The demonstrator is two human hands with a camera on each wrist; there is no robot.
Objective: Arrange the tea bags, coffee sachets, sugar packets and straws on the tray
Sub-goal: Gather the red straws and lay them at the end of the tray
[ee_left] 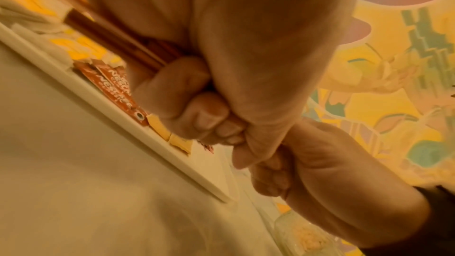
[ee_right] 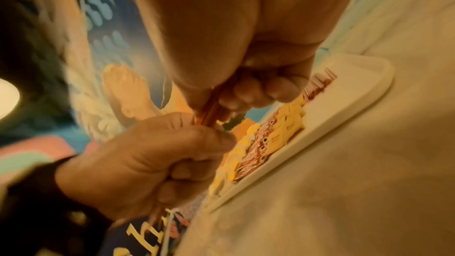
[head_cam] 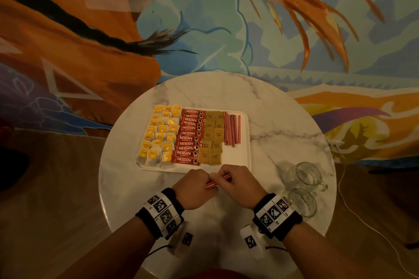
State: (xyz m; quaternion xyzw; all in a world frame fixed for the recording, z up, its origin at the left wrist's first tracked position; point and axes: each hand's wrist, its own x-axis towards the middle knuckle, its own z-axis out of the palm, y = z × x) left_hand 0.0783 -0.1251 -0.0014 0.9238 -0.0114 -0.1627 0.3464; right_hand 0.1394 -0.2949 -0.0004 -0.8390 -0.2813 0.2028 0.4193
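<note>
Both hands, left hand (head_cam: 194,187) and right hand (head_cam: 235,184), curl around a bundle of red striped straws (head_cam: 218,181) just in front of the white tray (head_cam: 244,156). On the tray lie yellow tea bags (head_cam: 158,137), one tagged "TEA", red sachets (head_cam: 189,137) reading "NESCAFE CLASSIC", tan "Brown Sugar" packets (head_cam: 212,138) and more straws (head_cam: 231,128).

the red coffee sachets (head_cam: 189,136) on the tray (head_cam: 246,147) carry the white word "nescafe", and under it, smaller, "classic". one yellow tea bag tag (head_cam: 147,136) in the left rows shows "tea", while the print on the brown sugar packets (head_cam: 212,140) is too small to read surely. the wristbands (head_cam: 162,212) show black-and-white square code marks, no letters.
</note>
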